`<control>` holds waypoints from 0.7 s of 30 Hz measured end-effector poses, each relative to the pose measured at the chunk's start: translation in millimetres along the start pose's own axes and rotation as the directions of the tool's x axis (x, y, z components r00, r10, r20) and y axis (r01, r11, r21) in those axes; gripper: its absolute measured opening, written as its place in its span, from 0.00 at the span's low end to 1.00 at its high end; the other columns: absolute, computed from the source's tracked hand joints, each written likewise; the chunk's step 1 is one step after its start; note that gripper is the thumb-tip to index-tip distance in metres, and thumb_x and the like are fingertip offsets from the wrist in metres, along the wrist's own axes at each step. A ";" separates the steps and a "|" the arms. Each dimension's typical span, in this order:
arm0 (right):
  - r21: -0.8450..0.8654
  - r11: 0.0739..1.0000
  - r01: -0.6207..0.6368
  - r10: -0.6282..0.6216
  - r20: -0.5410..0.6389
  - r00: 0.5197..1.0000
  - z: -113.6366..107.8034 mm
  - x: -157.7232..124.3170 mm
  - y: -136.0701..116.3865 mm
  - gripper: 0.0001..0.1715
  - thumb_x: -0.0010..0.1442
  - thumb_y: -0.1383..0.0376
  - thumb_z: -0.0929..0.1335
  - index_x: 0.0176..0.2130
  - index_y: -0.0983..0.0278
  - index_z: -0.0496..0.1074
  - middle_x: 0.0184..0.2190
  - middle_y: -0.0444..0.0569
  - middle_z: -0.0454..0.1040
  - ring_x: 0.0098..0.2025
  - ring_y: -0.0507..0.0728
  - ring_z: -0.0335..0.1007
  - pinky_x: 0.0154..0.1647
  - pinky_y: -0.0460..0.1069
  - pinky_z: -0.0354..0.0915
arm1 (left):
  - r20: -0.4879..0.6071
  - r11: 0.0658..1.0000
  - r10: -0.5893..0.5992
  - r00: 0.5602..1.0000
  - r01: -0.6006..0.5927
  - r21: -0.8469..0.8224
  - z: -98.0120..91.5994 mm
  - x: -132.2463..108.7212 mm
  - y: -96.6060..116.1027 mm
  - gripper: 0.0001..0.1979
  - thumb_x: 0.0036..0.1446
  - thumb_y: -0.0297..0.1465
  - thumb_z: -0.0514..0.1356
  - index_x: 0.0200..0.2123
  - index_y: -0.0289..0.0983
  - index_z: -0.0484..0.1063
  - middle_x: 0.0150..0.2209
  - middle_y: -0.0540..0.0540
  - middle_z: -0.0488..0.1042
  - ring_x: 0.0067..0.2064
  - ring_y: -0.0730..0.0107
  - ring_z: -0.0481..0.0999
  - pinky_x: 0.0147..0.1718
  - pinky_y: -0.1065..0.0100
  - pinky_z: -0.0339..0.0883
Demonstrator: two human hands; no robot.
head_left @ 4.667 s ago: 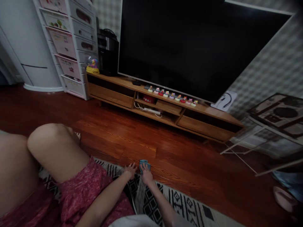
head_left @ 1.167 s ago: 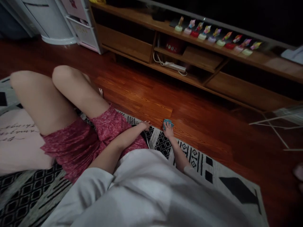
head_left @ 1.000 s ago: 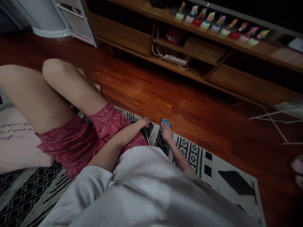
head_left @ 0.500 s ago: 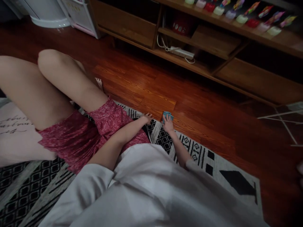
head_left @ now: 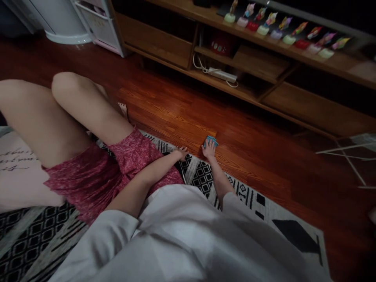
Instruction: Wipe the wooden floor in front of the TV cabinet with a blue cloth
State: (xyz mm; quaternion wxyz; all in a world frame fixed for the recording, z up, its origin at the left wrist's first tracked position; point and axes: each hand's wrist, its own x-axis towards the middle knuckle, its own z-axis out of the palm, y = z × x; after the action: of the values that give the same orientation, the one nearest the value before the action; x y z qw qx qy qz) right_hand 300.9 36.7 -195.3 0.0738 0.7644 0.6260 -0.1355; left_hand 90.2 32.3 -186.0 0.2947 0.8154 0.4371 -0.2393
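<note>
I sit on a black-and-white patterned rug (head_left: 252, 203) at the edge of a red-brown wooden floor (head_left: 249, 145). My right hand (head_left: 209, 150) presses down on a small folded blue cloth (head_left: 211, 141) that lies on the floorboards just past the rug's edge; its fingers curl over the cloth. My left hand (head_left: 182, 152) rests flat on the rug's edge a little to the left, fingers spread, with nothing in it. My bare knees (head_left: 67, 88) and red shorts (head_left: 111, 172) fill the left of the view.
A low wooden TV cabinet (head_left: 258, 66) runs along the back, with a row of small coloured figurines (head_left: 282, 27) on top and a white power strip (head_left: 221, 74) on its shelf. White drawers (head_left: 96, 19) stand at the far left, a white wire rack (head_left: 349, 152) at the right.
The camera has tilted down from the TV to the floor. My right hand keeps the blue cloth under it and has slid slightly forward on the boards; my left hand stays on the rug.
</note>
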 end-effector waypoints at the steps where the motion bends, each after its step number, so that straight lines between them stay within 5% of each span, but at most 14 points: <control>1: -0.001 1.000 0.031 -0.031 -0.001 1.000 2.5 -6.1 -1.5 0.38 0.72 0.52 0.51 0.74 0.62 0.40 0.75 0.53 0.39 0.74 0.63 0.36 0.71 0.59 0.45 | -0.007 1.000 0.001 1.000 -0.001 -0.002 -0.3 -0.5 0.3 0.44 0.55 0.41 0.63 0.71 0.51 0.48 0.75 0.45 0.40 0.74 0.45 0.41 0.67 0.36 0.36; 5: -0.017 0.972 0.233 -0.233 -0.033 0.972 35.8 -67.0 -3.7 0.37 0.71 0.52 0.52 0.74 0.59 0.43 0.75 0.50 0.41 0.75 0.63 0.34 0.71 0.60 0.44 | -0.011 1.000 0.004 1.000 -0.004 -0.017 0.9 1.0 1.6 0.43 0.55 0.42 0.62 0.71 0.52 0.48 0.75 0.46 0.41 0.73 0.45 0.41 0.67 0.35 0.37; 9: -0.024 0.967 0.254 -0.255 -0.073 0.964 59.9 -114.8 -4.8 0.36 0.72 0.53 0.51 0.74 0.57 0.41 0.75 0.48 0.42 0.75 0.61 0.34 0.72 0.61 0.41 | 0.005 0.999 -0.027 1.000 0.027 -0.043 3.9 5.5 4.8 0.46 0.53 0.43 0.65 0.72 0.50 0.48 0.75 0.44 0.40 0.73 0.41 0.40 0.67 0.35 0.35; 12: -0.006 0.977 0.215 -0.215 -0.039 0.976 48.9 -101.0 -9.0 0.35 0.72 0.53 0.50 0.73 0.56 0.43 0.75 0.47 0.42 0.75 0.60 0.34 0.72 0.60 0.42 | 0.005 0.999 -0.038 0.999 0.038 -0.030 4.3 5.7 6.7 0.46 0.53 0.45 0.64 0.72 0.51 0.48 0.75 0.43 0.39 0.73 0.41 0.40 0.67 0.34 0.36; 18: -0.007 0.996 0.089 -0.089 -0.005 0.996 -2.3 -30.0 -27.3 0.36 0.72 0.53 0.51 0.74 0.59 0.41 0.75 0.50 0.40 0.75 0.60 0.34 0.71 0.58 0.44 | -0.031 0.999 -0.033 0.999 0.032 -0.012 -0.6 -2.3 8.1 0.43 0.54 0.43 0.64 0.71 0.50 0.51 0.74 0.43 0.43 0.73 0.43 0.45 0.67 0.35 0.39; 21: -0.017 0.995 0.099 -0.099 0.003 0.995 -3.8 -32.0 -34.8 0.36 0.72 0.54 0.51 0.74 0.60 0.43 0.75 0.51 0.41 0.75 0.61 0.37 0.71 0.59 0.45 | -0.050 0.999 -0.038 0.998 0.037 -0.018 -1.6 -4.4 9.1 0.41 0.55 0.40 0.64 0.70 0.47 0.54 0.74 0.44 0.46 0.72 0.40 0.47 0.67 0.37 0.40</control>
State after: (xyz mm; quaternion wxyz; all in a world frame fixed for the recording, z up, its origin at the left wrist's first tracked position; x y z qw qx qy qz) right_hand 261.6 14.9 -180.2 0.0742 0.7314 0.6644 -0.1345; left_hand 95.9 26.9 -179.5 0.2860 0.8102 0.4617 -0.2205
